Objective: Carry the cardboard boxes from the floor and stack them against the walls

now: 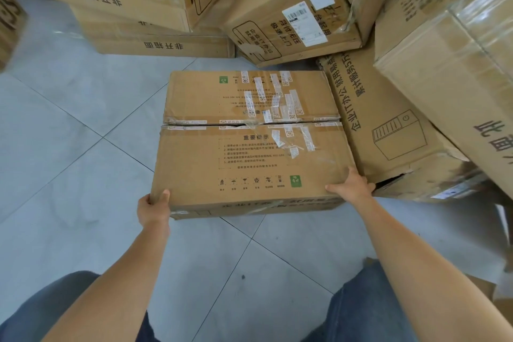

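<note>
**Freeing and lifting the taped box**

Grey tiled floor [83,125] underfoot. Stacked cardboard boxes [133,8] along the far side, a leaning heap of boxes [458,69] at the right. Box with the computer drawing [388,125] lying just against the right side of the taped cardboard box [249,153], itself mid-floor and about level; hard to tell whether resting on the tiles or barely raised.

Left hand [153,207] clamped round the near left corner, thumb on top. Right hand [352,184] gripping the near right corner, thumb spread along the near edge, remaining fingers mostly hidden over the side.

Best drawn back toward the body first, clear of the neighbour and the leaning heap. Then grip lower, under the bottom edges, rather than on the lid. Keep level and lift slowly: top seam [249,123] split, its tape torn, so probably no strength in the flaps.
</note>
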Demonstrator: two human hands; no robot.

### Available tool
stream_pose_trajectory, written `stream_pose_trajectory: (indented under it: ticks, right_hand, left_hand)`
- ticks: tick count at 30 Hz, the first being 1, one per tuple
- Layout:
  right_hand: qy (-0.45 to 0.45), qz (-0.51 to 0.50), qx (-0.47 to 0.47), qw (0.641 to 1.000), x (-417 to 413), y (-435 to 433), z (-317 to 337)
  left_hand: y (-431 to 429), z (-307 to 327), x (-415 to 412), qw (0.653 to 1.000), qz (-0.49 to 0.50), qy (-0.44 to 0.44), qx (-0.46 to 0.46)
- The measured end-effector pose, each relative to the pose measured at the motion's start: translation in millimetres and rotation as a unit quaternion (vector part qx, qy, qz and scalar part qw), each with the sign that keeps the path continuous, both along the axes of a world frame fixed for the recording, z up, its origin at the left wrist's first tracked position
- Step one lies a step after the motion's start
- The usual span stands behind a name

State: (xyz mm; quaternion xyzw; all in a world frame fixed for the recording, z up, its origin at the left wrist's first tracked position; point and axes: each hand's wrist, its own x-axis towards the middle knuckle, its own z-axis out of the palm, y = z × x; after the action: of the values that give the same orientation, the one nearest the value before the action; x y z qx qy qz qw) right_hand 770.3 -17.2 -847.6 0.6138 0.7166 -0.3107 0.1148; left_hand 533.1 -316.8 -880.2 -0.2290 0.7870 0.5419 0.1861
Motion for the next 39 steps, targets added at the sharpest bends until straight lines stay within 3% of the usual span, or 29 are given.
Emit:
stream_pose_trajectory:
  ticks: [5,10,15,21,26,30,32,36,39]
  right_hand:
    - [0.148,-0.062,-0.103,0.982,17,-13,4]
    - [0.226,-0.096,-0.104,0.964,9,-24,22]
    - [0.294,-0.104,-0.094,0.946,-5,-21,81]
    - [0.367,-0.059,0.026,0.928,-21,-17,160]
    - [0.413,-0.048,0.043,0.908,-28,-15,187]
    - [0.469,-0.084,-0.007,0.879,-23,-21,177]
    - [0.460,-0.109,-0.014,0.881,-26,-20,172]
    - [0.308,-0.174,-0.005,0.935,-36,-22,167]
    - [0.283,-0.173,0.071,0.941,-39,-26,155]
  left_hand:
    - [-25,1,-15,0.997,0.037,-0.033,0.055]
    - [-21,30,-18,0.996,0.045,-0.013,0.077]
    - [-15,84,-34,0.984,0.087,0.065,0.142]
    - [-16,141,-56,0.953,0.128,0.222,0.162]
    - [-23,181,-87,0.959,0.054,0.243,0.134]
    - [-27,195,-102,0.969,-0.029,0.226,0.096]
    - [-28,196,-105,0.970,-0.075,0.218,0.078]
    - [-32,187,-102,0.975,-0.108,0.192,0.027]
    - [-36,181,-91,0.979,-0.096,0.179,-0.025]
